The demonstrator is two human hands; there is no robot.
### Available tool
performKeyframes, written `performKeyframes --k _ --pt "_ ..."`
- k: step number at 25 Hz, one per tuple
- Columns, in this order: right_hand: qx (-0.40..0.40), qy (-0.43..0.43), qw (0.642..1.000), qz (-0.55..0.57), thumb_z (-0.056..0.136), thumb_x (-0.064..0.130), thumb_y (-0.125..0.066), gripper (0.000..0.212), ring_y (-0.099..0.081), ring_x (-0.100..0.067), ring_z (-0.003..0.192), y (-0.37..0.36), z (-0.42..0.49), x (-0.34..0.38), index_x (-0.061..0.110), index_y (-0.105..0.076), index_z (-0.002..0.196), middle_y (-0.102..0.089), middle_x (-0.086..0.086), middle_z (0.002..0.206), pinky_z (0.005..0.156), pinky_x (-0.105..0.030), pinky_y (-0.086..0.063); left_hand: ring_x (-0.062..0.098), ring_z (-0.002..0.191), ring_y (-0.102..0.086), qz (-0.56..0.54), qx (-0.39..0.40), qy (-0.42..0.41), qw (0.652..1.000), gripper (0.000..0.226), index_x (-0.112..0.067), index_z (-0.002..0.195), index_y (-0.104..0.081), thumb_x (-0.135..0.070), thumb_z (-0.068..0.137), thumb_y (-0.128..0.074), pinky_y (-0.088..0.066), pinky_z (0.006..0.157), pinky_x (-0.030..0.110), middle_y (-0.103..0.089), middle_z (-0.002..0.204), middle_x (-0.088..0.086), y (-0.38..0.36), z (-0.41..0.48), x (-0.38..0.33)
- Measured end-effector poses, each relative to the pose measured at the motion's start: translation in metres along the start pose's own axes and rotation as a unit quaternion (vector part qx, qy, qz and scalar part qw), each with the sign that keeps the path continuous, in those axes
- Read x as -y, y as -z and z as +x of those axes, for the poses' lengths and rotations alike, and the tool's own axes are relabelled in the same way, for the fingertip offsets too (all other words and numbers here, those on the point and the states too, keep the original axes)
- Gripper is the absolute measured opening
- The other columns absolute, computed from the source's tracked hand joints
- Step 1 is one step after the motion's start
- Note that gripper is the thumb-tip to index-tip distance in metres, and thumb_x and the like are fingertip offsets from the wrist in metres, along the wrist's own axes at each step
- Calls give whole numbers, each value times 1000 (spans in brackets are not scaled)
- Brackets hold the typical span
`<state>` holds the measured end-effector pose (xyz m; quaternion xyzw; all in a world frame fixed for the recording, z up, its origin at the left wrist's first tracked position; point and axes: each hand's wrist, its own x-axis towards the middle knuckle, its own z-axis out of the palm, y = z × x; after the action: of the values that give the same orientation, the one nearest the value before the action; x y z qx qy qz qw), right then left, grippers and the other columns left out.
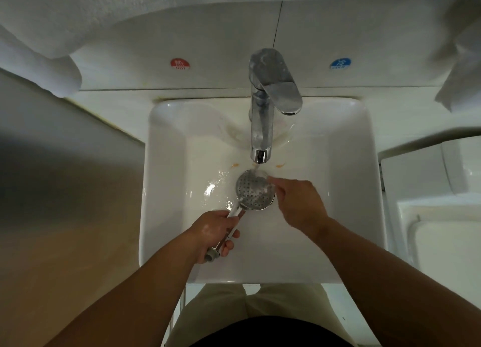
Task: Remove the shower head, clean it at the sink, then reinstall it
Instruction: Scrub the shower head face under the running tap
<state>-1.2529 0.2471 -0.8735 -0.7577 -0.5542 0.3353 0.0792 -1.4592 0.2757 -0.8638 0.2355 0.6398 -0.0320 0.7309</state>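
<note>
1. a white square sink [359, 216] fills the middle; one chrome tap [262, 122] stands at its far edge, its spout reaching toward the near side, its lever angled right
2. on the far wall are two round stickers, a red hot sticker [180, 64] on the left and a blue cold sticker [341, 63] on the right
3. white towels hang at both far corners: left towel [39, 39], right towel [463, 68]; a white fixture [429, 180] sits right of the sink
4. one shower head [255, 190] lies over the basin just below the spout, holed face up, with water running onto its far edge
5. the left hand [214, 233] is curled round its handle, whose threaded end sticks out on the near side
6. the right hand [299, 203] reaches in from the right, one finger stretched onto the disc's far right rim; its other fingers are hidden beneath the hand, which covers part of the basin floor
7. two small orange stains [235, 165] mark the basin beside the spout
</note>
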Motion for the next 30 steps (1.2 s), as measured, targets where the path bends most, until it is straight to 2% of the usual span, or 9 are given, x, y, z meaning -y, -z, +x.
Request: performKeyframes --k 7,9,12,16,19,21,24,27,30 --pt "15 19 1000 -14 105 29 -43 37 -70 -28 85 3 -1 4 38 -58 138 -76 -11 108 81 -41 -60 18 46 -51 0 2 -4 1000 16 -10 113 -64 -16 100 -56 -43 42 26 -64 90 18 1 -1 0" --pt "65 57 995 -41 105 31 -41 38 -71 -28 90 -1 -3 7 38 -55 140 -74 -12 115 84 -42 -60 18 47 -51 -2 4 -5 1000 17 -10 113 -64 -17 101 -56 -43 42 26 -64 91 18 1 -1 0" --pt "14 32 999 -37 105 30 -42 39 -68 -26 82 1 -1 7 39 -55 140 -76 -11 107 77 -36 -58 18 47 -51 4 2 -2 1000 15 -12 111 -65 -16 100 -56 -43 43 27 -64 90 17 1 0 -1" --pt "65 57 995 -57 105 29 -41 39 -69 -27 88 -1 -3 6 40 -55 140 -74 -11 112 81 -40 -59 19 47 -51 7 3 -5 1000 16 -9 111 -65 -17 100 -56 -42 42 26 -63 88 17 2 0 0" --pt "17 37 999 -29 105 30 -42 38 -67 -25 80 3 -2 3 40 -57 139 -76 -11 105 73 -35 -55 19 47 -51 7 2 -3 1000 17 -9 113 -64 -16 100 -56 -43 42 26 -64 89 17 1 0 -1" --pt "63 77 993 -55 106 32 -40 37 -69 -23 83 0 -6 2 40 -55 140 -76 -9 110 76 -35 -57 18 48 -51 9 2 -4 1000 19 -8 114 -64 -17 100 -56 -43 42 26 -64 89 17 3 1 -1" --pt "13 35 999 -31 105 32 -42 38 -70 -26 88 0 -3 0 40 -57 138 -75 -9 112 78 -33 -55 19 47 -52 11 2 -4 1000 20 -9 116 -65 -18 99 -58 -44 42 26 -64 89 17 3 3 0" --pt "79 100 990 -61 105 34 -40 39 -71 -25 89 -9 -4 2 43 -54 140 -74 -10 117 81 -36 -59 18 48 -53 10 -1 -6 1000 20 -9 114 -66 -19 99 -59 -44 43 27 -65 89 16 4 2 0" --pt "35 86 995 -28 104 34 -45 36 -69 -23 80 -2 -1 -4 41 -59 137 -77 -10 109 75 -31 -56 18 47 -52 10 3 -5 1000 19 -10 115 -66 -17 99 -58 -43 43 26 -65 88 16 4 1 -1"
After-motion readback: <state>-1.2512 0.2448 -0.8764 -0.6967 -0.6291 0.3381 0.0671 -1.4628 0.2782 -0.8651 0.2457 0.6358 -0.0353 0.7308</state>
